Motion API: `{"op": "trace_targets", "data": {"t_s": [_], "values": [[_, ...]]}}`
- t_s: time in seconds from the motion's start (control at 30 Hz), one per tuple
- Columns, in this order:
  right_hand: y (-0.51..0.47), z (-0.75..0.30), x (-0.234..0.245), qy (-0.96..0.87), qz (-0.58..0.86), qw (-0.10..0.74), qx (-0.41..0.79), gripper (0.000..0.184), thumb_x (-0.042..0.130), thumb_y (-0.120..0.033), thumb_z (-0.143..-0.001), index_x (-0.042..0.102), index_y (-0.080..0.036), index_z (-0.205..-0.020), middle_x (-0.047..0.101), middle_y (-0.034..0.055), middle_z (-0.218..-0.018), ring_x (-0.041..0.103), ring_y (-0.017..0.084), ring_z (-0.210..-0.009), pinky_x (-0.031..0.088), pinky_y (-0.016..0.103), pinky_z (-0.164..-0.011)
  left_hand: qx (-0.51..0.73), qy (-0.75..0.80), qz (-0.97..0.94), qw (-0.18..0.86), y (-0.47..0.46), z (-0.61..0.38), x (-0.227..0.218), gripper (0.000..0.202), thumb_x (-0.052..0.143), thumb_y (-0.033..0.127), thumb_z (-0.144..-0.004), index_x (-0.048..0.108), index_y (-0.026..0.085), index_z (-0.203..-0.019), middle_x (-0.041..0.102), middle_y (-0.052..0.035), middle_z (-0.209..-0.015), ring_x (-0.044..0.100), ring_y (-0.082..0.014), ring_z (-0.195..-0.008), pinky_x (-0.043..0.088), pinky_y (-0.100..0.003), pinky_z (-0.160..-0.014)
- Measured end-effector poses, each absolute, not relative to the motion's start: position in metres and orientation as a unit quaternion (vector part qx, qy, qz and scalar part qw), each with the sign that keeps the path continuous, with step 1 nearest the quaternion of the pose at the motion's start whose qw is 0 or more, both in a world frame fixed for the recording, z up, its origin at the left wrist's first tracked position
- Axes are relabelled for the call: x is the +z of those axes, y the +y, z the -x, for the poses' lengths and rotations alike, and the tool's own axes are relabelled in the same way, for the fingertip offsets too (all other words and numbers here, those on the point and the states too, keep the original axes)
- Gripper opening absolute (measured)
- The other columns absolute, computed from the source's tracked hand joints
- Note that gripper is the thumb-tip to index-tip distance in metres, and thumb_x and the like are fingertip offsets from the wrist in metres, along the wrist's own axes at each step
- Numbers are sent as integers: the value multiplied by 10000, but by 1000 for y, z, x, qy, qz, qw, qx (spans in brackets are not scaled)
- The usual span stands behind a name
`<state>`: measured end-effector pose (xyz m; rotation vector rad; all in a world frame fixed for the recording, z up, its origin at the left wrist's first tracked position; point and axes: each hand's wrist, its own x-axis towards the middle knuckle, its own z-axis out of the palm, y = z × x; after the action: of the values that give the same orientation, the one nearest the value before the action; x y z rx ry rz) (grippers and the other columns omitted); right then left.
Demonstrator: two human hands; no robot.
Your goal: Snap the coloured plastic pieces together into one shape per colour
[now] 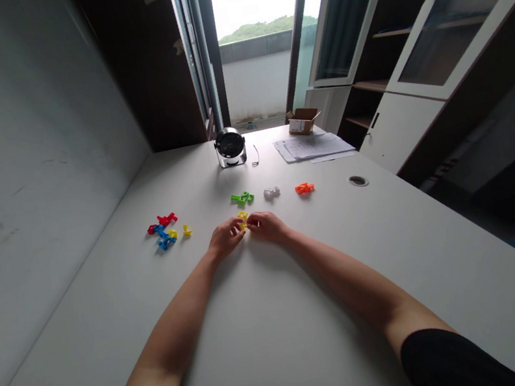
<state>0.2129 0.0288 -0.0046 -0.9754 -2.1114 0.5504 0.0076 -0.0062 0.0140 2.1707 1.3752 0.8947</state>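
A small yellow plastic building piece is pinched between my left hand and my right hand, with the fingertips of both hands on it. Just beyond my hands lie a green interlocking piece cluster, a white one and an orange one. Further left, red pieces and blue pieces lie tangled together, touching a yellow piece. A separate small yellow piece sits to their right. All of them rest on a white table.
At the table's far end stand a round black-and-silver desk fan, a small cardboard box and a stack of papers. A cable grommet is set in the table. A wall runs along the left side, with cabinets at the right.
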Motion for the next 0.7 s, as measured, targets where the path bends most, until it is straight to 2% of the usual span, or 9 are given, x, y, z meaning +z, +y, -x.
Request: {"op": "trace_targets", "data": {"t_s": [0.3, 0.43, 0.7], "values": [[32, -214, -4, -813, 404, 351, 231, 111, 582, -222, -821, 679, -171, -808, 638, -11, -717, 481, 103, -618, 357, 213, -612, 319, 484, -785, 217, -8, -8, 16, 318, 673, 219, -797, 639, 254, -1111, 713, 24, -923, 636, -101, -703, 525, -231, -719], [34, -214, -5, -810, 407, 351, 233, 128, 573, -239, -834, 677, -175, -796, 641, -15, -715, 491, 105, -624, 350, 214, -613, 319, 479, -787, 220, -7, -8, 14, 356, 671, 207, -792, 628, 251, -1142, 716, 10, -990, 637, -104, -722, 526, -240, -733], [34, -215, -4, -814, 406, 346, 230, 234, 518, -327, -921, 678, -186, -824, 657, 1, -723, 519, 122, -646, 368, 221, -619, 306, 494, -785, 212, -6, -8, 14, 278, 600, 311, -884, 638, 253, -1153, 719, -1, -924, 650, -137, -757, 519, -253, -736]]}}
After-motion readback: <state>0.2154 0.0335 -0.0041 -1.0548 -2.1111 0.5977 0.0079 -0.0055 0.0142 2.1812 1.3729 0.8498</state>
